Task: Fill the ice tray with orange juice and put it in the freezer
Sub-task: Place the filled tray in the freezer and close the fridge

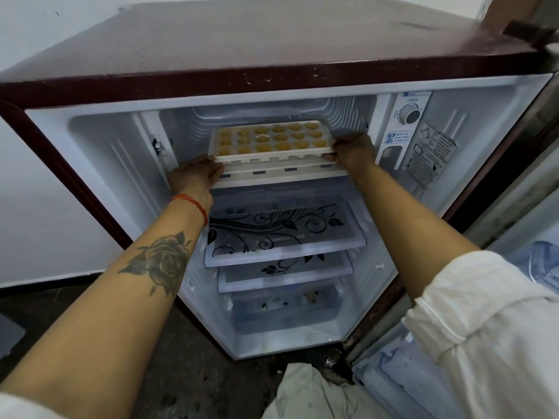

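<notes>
A white ice tray [269, 157], its heart-shaped cells full of orange juice, is held level at the mouth of the freezer compartment [272, 111] at the top of the open fridge. My left hand [193, 175] grips the tray's near left corner. My right hand [352, 149] grips its right end. Most of the tray is inside the compartment, just above the compartment's white front lip [281, 176]. I cannot tell whether the tray rests on the freezer floor.
The small maroon fridge [272, 49] stands open, its door [514, 237] swung out on the right. Below the freezer are two patterned glass shelves [284, 234] and a clear bottom drawer [284, 313]. A thermostat dial [410, 114] sits right of the freezer. Floor is dark concrete.
</notes>
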`<action>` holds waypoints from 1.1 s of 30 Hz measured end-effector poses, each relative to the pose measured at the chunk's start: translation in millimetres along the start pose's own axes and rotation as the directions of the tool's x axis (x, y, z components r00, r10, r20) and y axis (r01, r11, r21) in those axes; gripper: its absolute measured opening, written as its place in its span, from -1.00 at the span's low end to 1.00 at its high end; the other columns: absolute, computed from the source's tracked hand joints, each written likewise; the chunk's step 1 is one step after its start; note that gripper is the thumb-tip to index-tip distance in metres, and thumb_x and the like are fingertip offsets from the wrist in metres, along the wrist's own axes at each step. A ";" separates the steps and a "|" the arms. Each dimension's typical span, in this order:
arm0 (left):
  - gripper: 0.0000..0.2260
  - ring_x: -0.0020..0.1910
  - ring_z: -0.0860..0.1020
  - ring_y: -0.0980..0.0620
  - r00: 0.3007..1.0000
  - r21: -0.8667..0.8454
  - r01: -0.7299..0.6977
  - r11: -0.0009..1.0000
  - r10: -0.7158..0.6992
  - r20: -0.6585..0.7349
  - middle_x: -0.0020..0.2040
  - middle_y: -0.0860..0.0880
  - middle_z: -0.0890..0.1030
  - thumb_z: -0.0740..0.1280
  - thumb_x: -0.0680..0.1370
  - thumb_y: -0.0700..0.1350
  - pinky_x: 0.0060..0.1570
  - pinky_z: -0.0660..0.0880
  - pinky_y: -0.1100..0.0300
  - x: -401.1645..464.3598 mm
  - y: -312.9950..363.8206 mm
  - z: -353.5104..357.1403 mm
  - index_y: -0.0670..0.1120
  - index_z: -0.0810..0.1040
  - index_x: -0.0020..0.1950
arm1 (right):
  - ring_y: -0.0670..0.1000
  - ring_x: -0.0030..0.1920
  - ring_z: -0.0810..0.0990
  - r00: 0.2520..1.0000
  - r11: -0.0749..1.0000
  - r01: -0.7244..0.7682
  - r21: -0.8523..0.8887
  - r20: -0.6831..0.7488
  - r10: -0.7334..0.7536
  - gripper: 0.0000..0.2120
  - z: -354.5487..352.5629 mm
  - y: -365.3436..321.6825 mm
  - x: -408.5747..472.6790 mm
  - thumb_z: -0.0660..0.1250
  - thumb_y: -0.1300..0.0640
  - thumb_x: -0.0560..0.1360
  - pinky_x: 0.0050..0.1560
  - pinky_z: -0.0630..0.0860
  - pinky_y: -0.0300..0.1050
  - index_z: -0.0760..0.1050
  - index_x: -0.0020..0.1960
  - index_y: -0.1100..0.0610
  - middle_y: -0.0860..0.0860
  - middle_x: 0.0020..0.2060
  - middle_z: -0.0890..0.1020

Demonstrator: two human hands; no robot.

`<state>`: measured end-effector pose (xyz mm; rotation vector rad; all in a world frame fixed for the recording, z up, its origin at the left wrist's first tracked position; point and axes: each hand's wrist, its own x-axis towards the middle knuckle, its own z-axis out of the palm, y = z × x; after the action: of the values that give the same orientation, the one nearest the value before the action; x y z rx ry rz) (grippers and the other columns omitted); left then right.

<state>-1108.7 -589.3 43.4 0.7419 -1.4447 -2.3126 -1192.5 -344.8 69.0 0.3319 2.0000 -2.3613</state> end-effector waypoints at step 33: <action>-0.24 0.53 -0.07 -0.20 0.424 0.409 -0.899 0.156 0.077 0.903 0.56 -0.10 -0.18 0.37 0.48 -0.04 0.40 0.13 -0.18 -507.2 -222.7 133.5 0.05 -0.03 0.54 | 0.27 0.15 0.52 0.779 0.441 0.067 -0.895 -0.230 -0.584 -0.68 -418.9 54.8 -441.6 0.37 0.28 0.41 0.22 0.36 0.07 0.54 0.17 0.25 0.24 0.09 0.58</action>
<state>-770.1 -131.4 23.0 -0.7429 -2.7603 -0.9086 -692.5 4.7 32.1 0.5694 3.4702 -1.0347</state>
